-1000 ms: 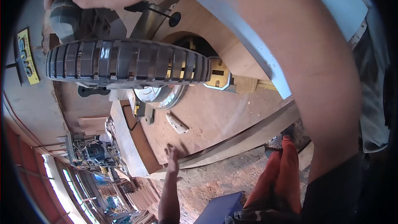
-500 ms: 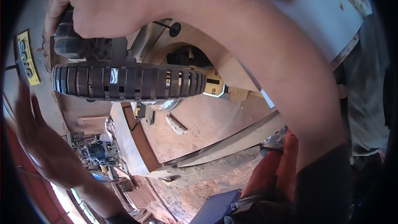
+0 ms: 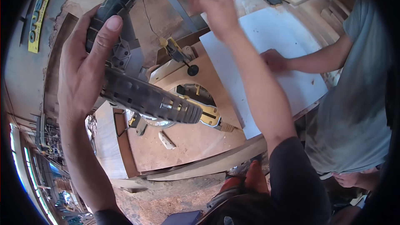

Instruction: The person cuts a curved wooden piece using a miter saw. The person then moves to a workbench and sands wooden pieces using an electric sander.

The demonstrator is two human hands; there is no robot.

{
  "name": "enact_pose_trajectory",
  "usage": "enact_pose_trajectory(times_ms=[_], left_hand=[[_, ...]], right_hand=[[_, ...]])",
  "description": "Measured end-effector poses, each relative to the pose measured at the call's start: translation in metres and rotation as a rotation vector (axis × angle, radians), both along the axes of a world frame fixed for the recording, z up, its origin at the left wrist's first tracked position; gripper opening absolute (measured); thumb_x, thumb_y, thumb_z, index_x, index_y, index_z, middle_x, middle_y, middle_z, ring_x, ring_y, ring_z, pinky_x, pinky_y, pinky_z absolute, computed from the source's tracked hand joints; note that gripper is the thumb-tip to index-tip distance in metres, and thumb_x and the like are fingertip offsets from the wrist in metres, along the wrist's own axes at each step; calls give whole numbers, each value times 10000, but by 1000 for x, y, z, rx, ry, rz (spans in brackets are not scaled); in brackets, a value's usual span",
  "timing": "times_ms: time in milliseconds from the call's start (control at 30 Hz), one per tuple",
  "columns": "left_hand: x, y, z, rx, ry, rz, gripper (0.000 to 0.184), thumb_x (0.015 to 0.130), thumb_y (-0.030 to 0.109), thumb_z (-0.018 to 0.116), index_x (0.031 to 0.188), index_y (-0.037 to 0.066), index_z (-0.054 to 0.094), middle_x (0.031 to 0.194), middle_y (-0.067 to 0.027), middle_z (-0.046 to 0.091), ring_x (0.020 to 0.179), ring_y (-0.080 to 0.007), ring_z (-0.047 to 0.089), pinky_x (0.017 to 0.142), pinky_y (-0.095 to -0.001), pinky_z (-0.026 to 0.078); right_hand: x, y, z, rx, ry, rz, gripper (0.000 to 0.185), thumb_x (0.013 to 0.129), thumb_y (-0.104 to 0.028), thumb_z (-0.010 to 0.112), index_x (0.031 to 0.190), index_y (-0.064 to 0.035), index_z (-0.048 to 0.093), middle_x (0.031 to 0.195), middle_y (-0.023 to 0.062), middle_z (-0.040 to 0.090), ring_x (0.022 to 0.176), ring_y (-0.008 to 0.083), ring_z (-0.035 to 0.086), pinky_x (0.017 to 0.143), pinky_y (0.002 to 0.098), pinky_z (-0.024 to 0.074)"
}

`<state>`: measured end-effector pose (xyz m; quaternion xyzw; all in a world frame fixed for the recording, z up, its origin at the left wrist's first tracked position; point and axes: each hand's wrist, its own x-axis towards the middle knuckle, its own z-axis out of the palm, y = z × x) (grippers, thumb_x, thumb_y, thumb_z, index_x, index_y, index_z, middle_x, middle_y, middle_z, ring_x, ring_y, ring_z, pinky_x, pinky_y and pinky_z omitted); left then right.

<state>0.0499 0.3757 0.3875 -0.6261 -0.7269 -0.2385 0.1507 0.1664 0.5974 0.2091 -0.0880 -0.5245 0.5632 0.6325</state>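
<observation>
Slantwise, the saw [image 3: 150, 100] sits over the wooden counter [image 3: 191, 146], its ribbed, dark plastic guard stretching lengthwise from beside the left grip [image 3: 83, 66] down and right to a yellow slotted plate [image 3: 208, 116]. Its black, curved handle [image 3: 121, 2] points toward the top of the view; the left grip wraps around that, thumb along one side. The right grip [image 3: 216, 12] is blurred, so I cannot tell whether it is spread or pressed together. Near the guard lies a tan board [image 3: 214, 77] with a rounded cutout.
</observation>
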Motion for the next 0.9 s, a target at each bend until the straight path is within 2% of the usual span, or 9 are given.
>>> enact_pose_trajectory(times_ms=[67, 133, 233, 333, 467, 533, 733, 800, 900], left_hand=[[-10, 3, 3, 6, 17, 34, 860, 992, 720, 582, 1429, -19, 622, 1062, -196, 734, 1032, -273, 716, 939, -403, 548], [-16, 5, 6, 52, -7, 0, 817, 1003, 679, 607, 1422, -22, 624, 1015, -173, 736, 958, -240, 716, 873, -383, 556], [-4, 4, 3, 33, -72, 40, 764, 1017, 628, 630, 1422, -20, 624, 1007, -153, 742, 969, -221, 715, 866, -379, 557], [-1, 3, 5, 14, -79, 33, 697, 1034, 564, 645, 1422, -16, 623, 1002, -142, 743, 967, -214, 717, 861, -376, 564], [0, 4, 3, 44, -129, -32, 620, 1053, 485, 657, 1413, -19, 623, 983, -148, 758, 954, -220, 733, 850, -378, 569], [0, 5, 3, 88, -129, -53, 610, 1047, 466, 672, 1400, -30, 623, 957, -157, 763, 926, -223, 743, 833, -374, 574], [1, 4, 6, 71, -188, -60, 584, 1024, 452, 695, 1353, -28, 640, 897, -155, 751, 863, -238, 755, 803, -364, 567], [-3, 5, 5, 93, -163, -78, 579, 1012, 443, 709, 1342, -27, 644, 871, -159, 746, 835, -244, 756, 787, -362, 569], [-1, 3, 5, 7, -225, -3, 671, 1009, 504, 710, 1399, -35, 620, 1035, -125, 740, 959, -176, 693, 891, -333, 547]], right_hand=[[-35, 17, -57, -86, -547, -7, 354, 960, -170, 673, 1277, -20, 724, 1206, 154, 764, 1108, 219, 715, 989, 374, 551], [-70, 22, -95, 265, -938, 159, 353, 950, -191, 640, 1270, -63, 714, 1062, 48, 750, 923, 173, 692, 869, 343, 539], [-112, 54, -102, -56, -744, 558, 427, 927, -352, 647, 1243, -73, 720, 1045, 57, 734, 888, 185, 663, 830, 345, 508], [-144, 93, -127, -205, -669, 748, 494, 898, -464, 631, 1197, -83, 729, 1099, 67, 720, 909, 208, 641, 810, 368, 485], [-158, 79, -106, -305, -1112, 563, 511, 894, -504, 681, 1187, -88, 727, 1139, 102, 712, 977, 267, 649, 827, 414, 506], [-168, 82, -106, -296, -1117, 585, 543, 884, -505, 714, 1213, -73, 717, 1153, 124, 707, 989, 276, 649, 818, 415, 516], [-214, 111, -147, -293, -1116, 539, 297, 856, -325, 769, 991, -61, 772, 954, 95, 738, 841, 252, 707, 759, 424, 549], [-235, 120, -184, -393, -779, 587, 325, 808, -319, 793, 975, -41, 801, 988, 123, 764, 898, 274, 742, 708, 456, 561], [-215, 105, -144, -341, -879, 519, 253, 804, -244, 806, 938, -30, 799, 953, 112, 753, 857, 251, 729, 700, 444, 564]])
